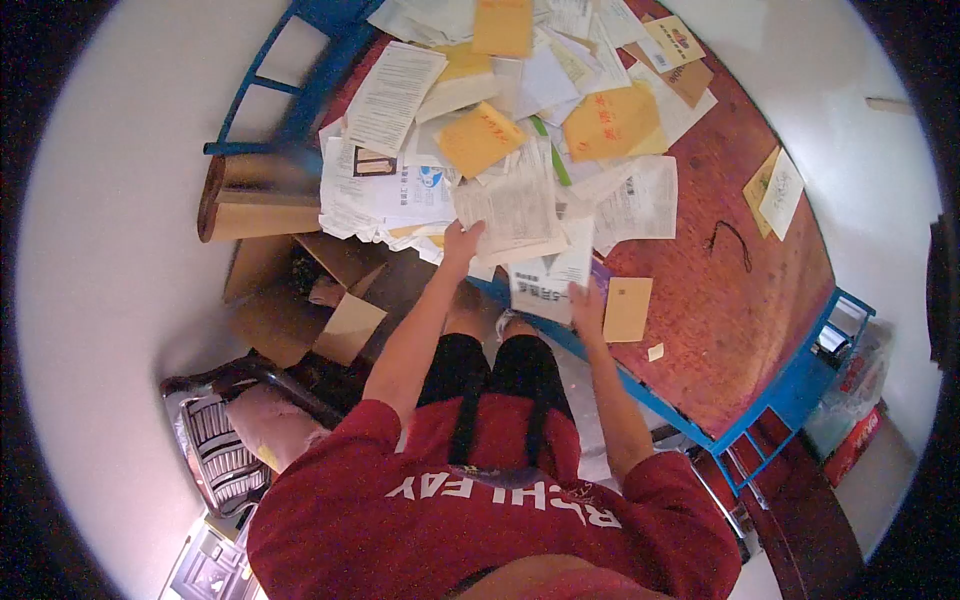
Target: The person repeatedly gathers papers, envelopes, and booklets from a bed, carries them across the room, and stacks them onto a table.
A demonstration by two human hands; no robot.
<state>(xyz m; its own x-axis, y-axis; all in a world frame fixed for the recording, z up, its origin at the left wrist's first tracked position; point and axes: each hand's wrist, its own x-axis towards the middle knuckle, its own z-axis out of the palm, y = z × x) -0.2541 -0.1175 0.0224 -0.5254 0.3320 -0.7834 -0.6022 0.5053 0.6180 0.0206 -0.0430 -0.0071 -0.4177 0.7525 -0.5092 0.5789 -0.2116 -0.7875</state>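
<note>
My left hand (463, 243) is closed at the lower left corner of some printed sheets (508, 208) that lie over the paper pile. My right hand (588, 306) grips the right edge of a white printed booklet (545, 290), tilted above the near edge of the table, its large black characters upside down from here. Just right of that hand lies a small tan envelope (627, 310). Beyond both hands, loose papers and orange-yellow envelopes (612, 122) with red writing overlap in a heap.
The red-brown tabletop (725, 330) sits in a blue metal frame (775, 400). Open cardboard boxes (270, 285) stand on the floor at left, near a dark chair (215, 430). A dark cord (735, 243) and a yellow envelope with white paper (780, 195) lie at right.
</note>
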